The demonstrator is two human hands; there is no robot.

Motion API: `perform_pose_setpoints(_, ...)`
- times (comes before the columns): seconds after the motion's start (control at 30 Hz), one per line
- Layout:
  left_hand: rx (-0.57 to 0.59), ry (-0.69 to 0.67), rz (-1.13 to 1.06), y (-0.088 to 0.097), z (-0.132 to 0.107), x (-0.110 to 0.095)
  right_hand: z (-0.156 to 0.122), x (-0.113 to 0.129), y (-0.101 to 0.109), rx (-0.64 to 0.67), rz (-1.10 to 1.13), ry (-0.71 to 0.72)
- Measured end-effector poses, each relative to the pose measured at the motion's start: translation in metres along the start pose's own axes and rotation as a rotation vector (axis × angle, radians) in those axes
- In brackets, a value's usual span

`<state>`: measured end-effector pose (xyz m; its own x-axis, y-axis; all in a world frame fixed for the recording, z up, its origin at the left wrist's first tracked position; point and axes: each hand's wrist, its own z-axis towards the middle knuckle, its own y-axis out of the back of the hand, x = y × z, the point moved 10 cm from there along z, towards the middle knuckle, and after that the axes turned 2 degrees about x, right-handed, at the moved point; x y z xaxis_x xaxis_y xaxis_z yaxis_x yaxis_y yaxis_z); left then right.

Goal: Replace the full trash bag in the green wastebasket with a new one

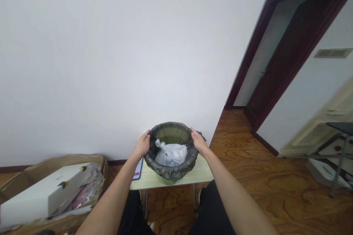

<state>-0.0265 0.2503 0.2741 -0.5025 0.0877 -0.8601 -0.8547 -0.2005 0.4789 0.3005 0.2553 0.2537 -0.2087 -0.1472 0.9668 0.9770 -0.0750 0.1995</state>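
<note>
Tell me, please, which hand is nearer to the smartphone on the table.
Left. The left hand grips the lined wastebasket just beyond the smartphone; the right hand grips the opposite rim, farther away.

Bin (173,134): openwork plastic. Liner (176,172): thin, crinkled plastic film with a slight sheen. Bag (173,154): wrinkled plastic film. Tabletop (202,172): smooth, wood-grained. Phone (137,170), left edge of tabletop: glossy. Wall (138,51): smooth, matt.
</note>
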Motion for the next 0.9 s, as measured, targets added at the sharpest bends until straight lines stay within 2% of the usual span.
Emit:
perform_pose_setpoints(0.6,0.012,0.019,-0.061,0.002,-0.001,0.001,-0.001,0.002,0.001,0.008,0.047,0.001)
perform_pose_setpoints(0.7,0.041,0.061,-0.167,0.002,-0.002,0.007,0.001,0.001,0.002,0.013,0.054,-0.012)
perform_pose_setpoints(0.8,0.101,0.202,-0.417,0.000,-0.008,0.024,0.001,-0.007,0.005,0.028,0.135,-0.083)
perform_pose_setpoints(0.9,0.183,0.321,-0.535,-0.003,-0.016,0.040,-0.007,-0.033,0.009,0.063,0.276,-0.319)
